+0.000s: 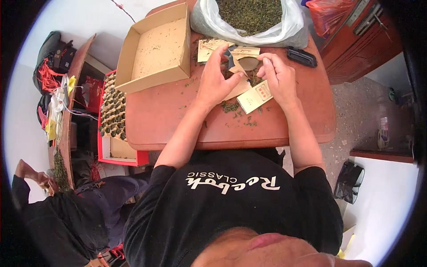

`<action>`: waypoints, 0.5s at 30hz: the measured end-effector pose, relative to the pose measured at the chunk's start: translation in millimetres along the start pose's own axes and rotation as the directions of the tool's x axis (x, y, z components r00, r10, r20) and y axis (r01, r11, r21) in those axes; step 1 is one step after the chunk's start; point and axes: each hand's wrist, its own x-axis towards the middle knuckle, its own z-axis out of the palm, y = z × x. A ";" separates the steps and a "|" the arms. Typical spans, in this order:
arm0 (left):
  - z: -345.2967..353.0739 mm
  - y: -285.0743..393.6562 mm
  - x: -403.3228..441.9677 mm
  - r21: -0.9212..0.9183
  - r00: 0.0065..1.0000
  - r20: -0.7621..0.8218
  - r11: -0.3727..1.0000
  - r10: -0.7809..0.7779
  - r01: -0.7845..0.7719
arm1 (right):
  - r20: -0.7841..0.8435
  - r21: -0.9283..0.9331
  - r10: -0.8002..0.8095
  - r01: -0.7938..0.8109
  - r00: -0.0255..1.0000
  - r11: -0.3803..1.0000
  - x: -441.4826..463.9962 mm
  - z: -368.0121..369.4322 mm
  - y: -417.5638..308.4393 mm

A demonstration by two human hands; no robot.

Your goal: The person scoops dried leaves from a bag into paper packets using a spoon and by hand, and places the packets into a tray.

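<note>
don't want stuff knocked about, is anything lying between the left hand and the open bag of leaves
Yes: pale paper pieces lie on the table between the left hand and the bag. They look low, so the hand could probably pass over them.

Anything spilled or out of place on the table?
Yes, a minor spill: loose green leaf bits lie on the bare tabletop beside the printed packet, outside the plastic bag holding the bulk. Crumbs also dot the cardboard box.
</note>
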 end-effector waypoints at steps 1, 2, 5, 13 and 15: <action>4.7 0.2 1.6 -0.035 1.000 -0.001 0.999 -0.011 0.011 | -0.001 -0.005 -0.005 0.005 1.000 1.000 -0.2 0.5 2.5; 9.6 0.8 1.8 -0.070 1.000 -0.002 0.997 -0.023 0.023 | -0.001 -0.010 -0.010 0.010 1.000 1.000 0.1 0.1 3.8; 22.4 4.4 4.1 -0.167 1.000 -0.018 0.986 -0.013 0.010 | -0.059 -0.046 -0.004 0.002 0.998 0.999 1.0 -2.8 2.5; 29.9 7.9 10.2 0.081 0.975 -0.021 0.973 0.220 -0.218 | -0.189 -0.013 -0.031 0.029 0.981 0.999 0.9 -11.1 -3.3; 23.7 10.9 12.2 0.195 0.947 -0.080 0.937 0.311 -0.291 | -0.265 0.083 -0.033 0.057 0.964 0.995 -0.9 -13.1 -5.7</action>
